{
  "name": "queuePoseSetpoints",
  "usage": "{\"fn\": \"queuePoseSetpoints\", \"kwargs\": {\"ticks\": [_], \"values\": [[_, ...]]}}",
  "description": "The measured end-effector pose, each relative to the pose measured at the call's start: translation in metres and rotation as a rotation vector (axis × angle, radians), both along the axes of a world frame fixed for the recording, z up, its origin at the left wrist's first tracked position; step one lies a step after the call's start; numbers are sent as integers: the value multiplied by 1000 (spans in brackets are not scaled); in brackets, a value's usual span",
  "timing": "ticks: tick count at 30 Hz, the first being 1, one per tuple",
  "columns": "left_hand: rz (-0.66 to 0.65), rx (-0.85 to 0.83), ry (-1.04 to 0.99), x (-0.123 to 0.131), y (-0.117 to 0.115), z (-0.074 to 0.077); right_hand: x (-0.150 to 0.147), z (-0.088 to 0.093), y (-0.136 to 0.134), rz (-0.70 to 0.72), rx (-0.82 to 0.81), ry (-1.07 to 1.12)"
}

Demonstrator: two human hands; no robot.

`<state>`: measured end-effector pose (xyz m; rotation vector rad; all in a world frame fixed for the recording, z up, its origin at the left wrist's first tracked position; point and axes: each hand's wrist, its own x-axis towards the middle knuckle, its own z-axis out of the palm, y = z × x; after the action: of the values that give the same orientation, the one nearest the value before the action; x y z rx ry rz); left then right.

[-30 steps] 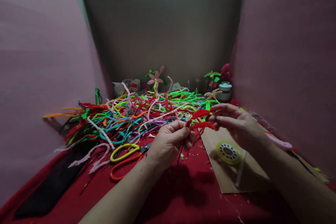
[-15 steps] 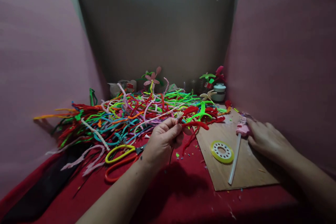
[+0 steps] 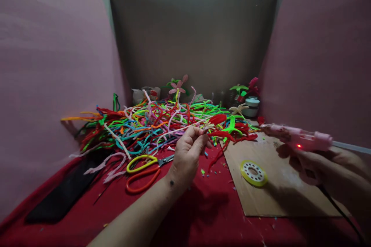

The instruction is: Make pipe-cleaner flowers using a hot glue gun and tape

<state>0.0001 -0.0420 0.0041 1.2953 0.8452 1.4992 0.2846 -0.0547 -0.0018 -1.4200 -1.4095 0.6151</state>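
Between the thumb and fingers of my left hand (image 3: 189,150) is a small piece with cream-coloured tips (image 3: 208,126); red fuzzy petals (image 3: 222,134) extend just beyond it. My right hand (image 3: 321,166) is wrapped round a pink glue gun (image 3: 308,139), held above the board with its nozzle pointing left and a small red light lit. A clear glue stick (image 3: 352,146) sticks out of its back end, and a black cord hangs below. The fingers of my right hand are partly hidden behind the handle.
A large heap of coloured pipe cleaners (image 3: 145,123) spreads across the back. Scissors (image 3: 143,173) and a black flat object (image 3: 63,193) lie on the red cloth (image 3: 121,224). Yellow tape (image 3: 253,173) rests on a wooden board (image 3: 261,200). Fuzzy flowers and a white-lidded jar (image 3: 251,106) stand behind.
My right hand has picked the glue gun up off the board and turned it to point left. My left hand still holds its piece. The view has shifted slightly.
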Motion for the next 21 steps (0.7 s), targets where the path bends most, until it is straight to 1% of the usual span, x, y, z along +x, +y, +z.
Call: {"fn": "queuePoseSetpoints", "kwargs": {"ticks": [1, 2, 4, 8, 11, 14, 17, 21], "values": [[27, 24, 10, 0, 0, -1, -7, 4, -6, 36, -49, 137], [50, 51, 26, 0, -1, -1, -14, 8, -11, 59, -73, 228], [84, 96, 63, 1, -2, -2, -26, 11, -19, 83, -86, 303], [85, 102, 79, 1, -1, -3, -41, 10, -28, 210, -145, 246], [73, 91, 83, 0, 1, -4, -51, 6, -30, 295, -114, 215], [58, 88, 93, 0, 1, -5, -60, 2, -29, 378, -101, 230], [61, 94, 104, 0, 0, -4, -66, -1, -25, 403, -93, 279], [64, 96, 132, 1, -1, -4, -67, -4, -20, 385, -70, 292]]}}
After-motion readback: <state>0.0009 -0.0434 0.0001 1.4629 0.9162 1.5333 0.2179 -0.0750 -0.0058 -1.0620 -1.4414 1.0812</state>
